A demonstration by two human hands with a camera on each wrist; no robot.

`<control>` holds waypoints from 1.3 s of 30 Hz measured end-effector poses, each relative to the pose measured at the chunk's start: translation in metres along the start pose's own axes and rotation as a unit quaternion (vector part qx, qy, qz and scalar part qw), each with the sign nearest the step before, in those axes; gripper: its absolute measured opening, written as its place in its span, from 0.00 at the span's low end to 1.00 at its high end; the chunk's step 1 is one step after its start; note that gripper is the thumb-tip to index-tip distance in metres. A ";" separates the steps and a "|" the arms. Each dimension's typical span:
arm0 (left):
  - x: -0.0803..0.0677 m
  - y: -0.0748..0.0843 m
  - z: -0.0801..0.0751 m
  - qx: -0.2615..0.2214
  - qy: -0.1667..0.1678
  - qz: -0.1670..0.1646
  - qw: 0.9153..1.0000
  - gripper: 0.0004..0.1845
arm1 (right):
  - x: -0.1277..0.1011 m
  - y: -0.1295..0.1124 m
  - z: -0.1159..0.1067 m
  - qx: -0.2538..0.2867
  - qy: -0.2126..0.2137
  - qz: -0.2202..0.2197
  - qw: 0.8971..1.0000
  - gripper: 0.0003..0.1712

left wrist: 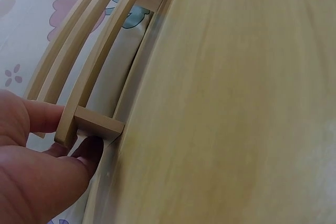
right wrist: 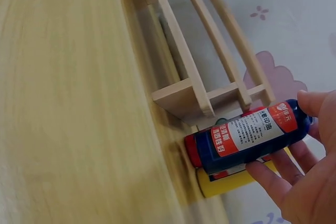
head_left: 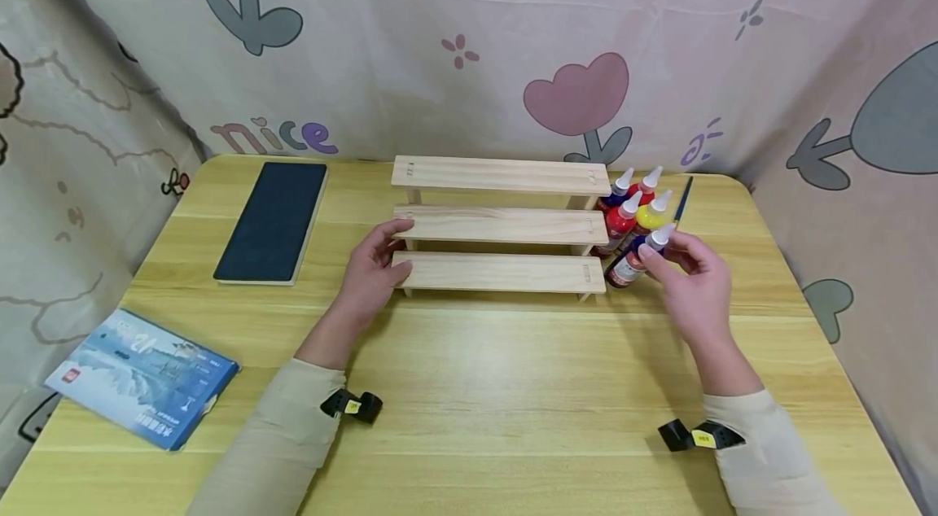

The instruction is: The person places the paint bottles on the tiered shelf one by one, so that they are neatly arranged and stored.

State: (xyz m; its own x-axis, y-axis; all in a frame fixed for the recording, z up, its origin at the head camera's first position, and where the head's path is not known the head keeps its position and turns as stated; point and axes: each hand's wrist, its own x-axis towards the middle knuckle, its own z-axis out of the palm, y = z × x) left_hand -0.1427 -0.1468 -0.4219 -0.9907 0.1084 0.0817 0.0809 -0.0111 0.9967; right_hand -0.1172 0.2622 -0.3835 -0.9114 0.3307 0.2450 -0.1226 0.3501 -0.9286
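A three-step wooden rack point(head_left: 501, 225) stands toward the back of the table. My left hand point(head_left: 370, 272) grips its left end, fingers reaching between the lower two shelves and thumb by the lowest one point(left wrist: 86, 77). At the rack's right end, my right hand point(head_left: 696, 280) holds a dark blue ink bottle point(right wrist: 247, 135) by its upper part, between thumb and fingers. The bottle has a white nozzle and a red-and-white label, and tilts a little. Behind it stand a yellow bottle point(head_left: 649, 216), red bottles point(head_left: 621, 220) and another blue one point(head_left: 618, 192), partly hidden.
A thin dark-blue brush point(head_left: 684, 197) lies to the right of the bottles. At the back left is a dark notebook point(head_left: 271, 223). A blue printed packet point(head_left: 142, 378) lies near the table's left edge. Patterned cloth point(head_left: 454, 101) hangs behind the table and along the sides.
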 end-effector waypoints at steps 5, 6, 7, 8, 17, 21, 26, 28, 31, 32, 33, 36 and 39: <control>0.000 0.000 -0.001 0.000 0.000 -0.001 1.000 0.29 | -0.001 -0.011 -0.005 0.003 -0.002 -0.026 1.000 0.17; 0.000 0.000 -0.001 0.001 0.000 -0.003 1.000 0.29 | -0.001 -0.013 -0.006 0.004 -0.004 -0.029 1.000 0.17; 0.000 0.000 -0.001 0.002 -0.001 -0.003 1.000 0.29 | 0.000 -0.016 -0.007 0.006 -0.006 -0.033 0.999 0.17; 0.000 0.000 -0.001 0.002 -0.001 -0.004 1.000 0.29 | 0.000 -0.017 -0.008 0.008 -0.007 -0.037 0.999 0.17; 0.000 0.002 0.000 -0.001 -0.004 -0.002 1.000 0.29 | 0.005 -0.041 -0.012 0.017 -0.024 -0.062 0.998 0.17; 0.000 0.001 0.000 -0.003 -0.004 -0.003 1.000 0.29 | 0.007 -0.053 -0.011 0.001 -0.038 -0.066 0.997 0.18; -0.001 0.002 -0.001 -0.004 -0.003 -0.006 1.000 0.30 | 0.011 -0.062 -0.005 0.021 -0.054 -0.062 0.996 0.18; -0.002 0.002 0.000 -0.004 -0.002 -0.006 1.000 0.30 | 0.013 -0.065 -0.002 0.061 -0.063 -0.062 0.994 0.18; -0.002 0.003 0.000 -0.003 -0.001 -0.008 1.000 0.30 | 0.017 -0.069 0.005 0.107 -0.076 -0.066 0.989 0.17; -0.002 0.003 0.000 -0.003 -0.001 -0.009 1.000 0.30 | 0.018 -0.071 0.008 0.114 -0.078 -0.069 0.988 0.17; -0.002 0.003 0.000 -0.002 0.000 -0.009 1.000 0.30 | 0.020 -0.073 0.010 0.124 -0.081 -0.070 0.986 0.17; -0.002 0.004 0.000 -0.002 0.000 -0.008 1.000 0.30 | 0.023 -0.077 0.018 0.132 -0.085 -0.074 0.985 0.17; -0.002 0.004 -0.001 -0.003 -0.002 -0.005 1.000 0.30 | 0.025 -0.081 0.024 0.130 -0.088 -0.074 0.985 0.16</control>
State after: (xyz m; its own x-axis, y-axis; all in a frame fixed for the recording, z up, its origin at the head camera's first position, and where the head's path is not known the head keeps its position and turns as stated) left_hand -0.1407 -0.1476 -0.4185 -0.9911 0.1123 0.0715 0.0701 -0.0166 0.9974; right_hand -0.1398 0.2213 -0.3083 -0.9271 0.1279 0.3522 -0.3349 0.1387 -0.9320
